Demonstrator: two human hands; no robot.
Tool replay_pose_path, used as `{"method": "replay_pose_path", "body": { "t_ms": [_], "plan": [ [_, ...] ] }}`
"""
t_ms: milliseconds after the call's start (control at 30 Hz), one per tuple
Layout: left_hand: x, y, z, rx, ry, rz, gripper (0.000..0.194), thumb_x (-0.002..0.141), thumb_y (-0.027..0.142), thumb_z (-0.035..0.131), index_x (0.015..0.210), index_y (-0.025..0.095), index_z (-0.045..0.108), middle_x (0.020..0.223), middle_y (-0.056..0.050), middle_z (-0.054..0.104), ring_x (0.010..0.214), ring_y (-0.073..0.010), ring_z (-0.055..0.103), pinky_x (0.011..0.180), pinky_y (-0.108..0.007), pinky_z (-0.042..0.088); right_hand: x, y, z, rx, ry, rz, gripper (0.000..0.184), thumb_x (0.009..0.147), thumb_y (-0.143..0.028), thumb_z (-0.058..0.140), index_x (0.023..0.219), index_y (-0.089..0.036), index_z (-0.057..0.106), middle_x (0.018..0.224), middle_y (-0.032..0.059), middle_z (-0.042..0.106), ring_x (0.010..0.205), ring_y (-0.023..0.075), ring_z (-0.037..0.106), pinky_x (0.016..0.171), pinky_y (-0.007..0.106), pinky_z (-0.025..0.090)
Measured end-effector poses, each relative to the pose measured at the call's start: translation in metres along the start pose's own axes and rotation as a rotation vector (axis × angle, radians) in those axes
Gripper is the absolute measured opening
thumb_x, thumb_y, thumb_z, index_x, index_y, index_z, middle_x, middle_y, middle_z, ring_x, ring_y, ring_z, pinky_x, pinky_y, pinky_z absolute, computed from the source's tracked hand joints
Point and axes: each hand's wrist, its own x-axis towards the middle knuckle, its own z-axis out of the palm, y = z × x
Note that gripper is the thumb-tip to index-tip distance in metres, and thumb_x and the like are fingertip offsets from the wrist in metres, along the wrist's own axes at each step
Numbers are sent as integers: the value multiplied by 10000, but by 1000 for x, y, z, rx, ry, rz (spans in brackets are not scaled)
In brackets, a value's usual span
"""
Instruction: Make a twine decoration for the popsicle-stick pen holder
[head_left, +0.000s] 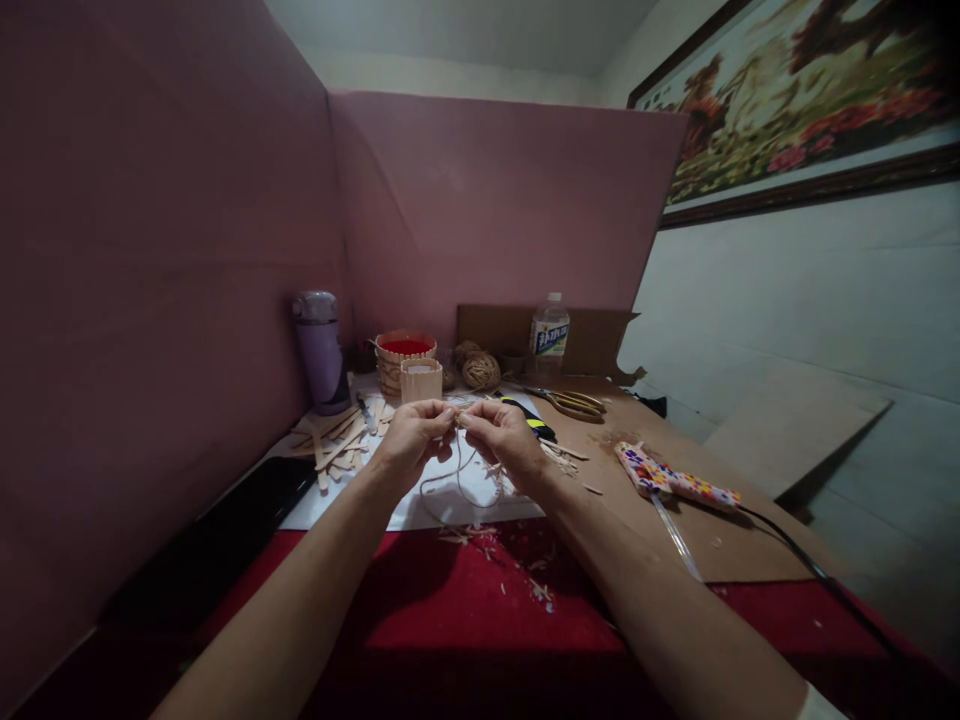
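A thin length of twine [460,478] is pinched between the fingertips of my left hand [420,440] and my right hand [504,440]. The two hands nearly meet over the white sheet [352,512], and the twine's loose part loops down below them. Exactly how the strand lies between the fingers is too small to make out. Just beyond my left hand stands a small holder of wooden sticks [421,383]. Behind it is a larger round stick basket [390,375] with a red inside. A ball of twine [481,371] lies farther back.
Loose craft sticks [337,445] lie at left near a purple bottle [321,355] and a dark flat device [262,490]. On the right are scissors [576,403], a flower-patterned glue gun [675,483] with a cord, and a clear bottle [551,335]. Wood scraps [540,590] litter the red cloth.
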Motion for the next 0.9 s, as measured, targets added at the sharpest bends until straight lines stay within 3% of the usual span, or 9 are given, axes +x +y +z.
{"method": "replay_pose_path", "body": {
  "t_ms": [333, 700, 900],
  "plan": [
    [-1, 0, 3, -43, 35, 52, 214, 599, 238, 717, 731, 90, 636, 518, 6, 525, 427, -59, 430, 414, -200, 307, 0, -2, -2, 12, 37, -8, 248, 637, -360, 631, 621, -157, 489, 443, -74, 396, 373, 32, 265, 361, 187, 164],
    [1, -4, 1, 1, 87, 19, 224, 539, 237, 752, 654, 107, 610, 515, 8, 541, 445, -65, 461, 432, -197, 326, 1, 0, -3, -74, 50, -47, 212, 660, -335, 611, 628, -148, 517, 437, -49, 480, 371, 40, 325, 373, 184, 222],
    [0, -2, 0, 149, 157, -50, 246, 576, 292, 721, 581, 122, 543, 451, 24, 497, 368, -35, 382, 376, -167, 216, 4, 6, -5, -201, 27, -66, 165, 672, -305, 595, 659, -149, 542, 510, -10, 574, 405, 58, 396, 407, 187, 285]
  ]
}}
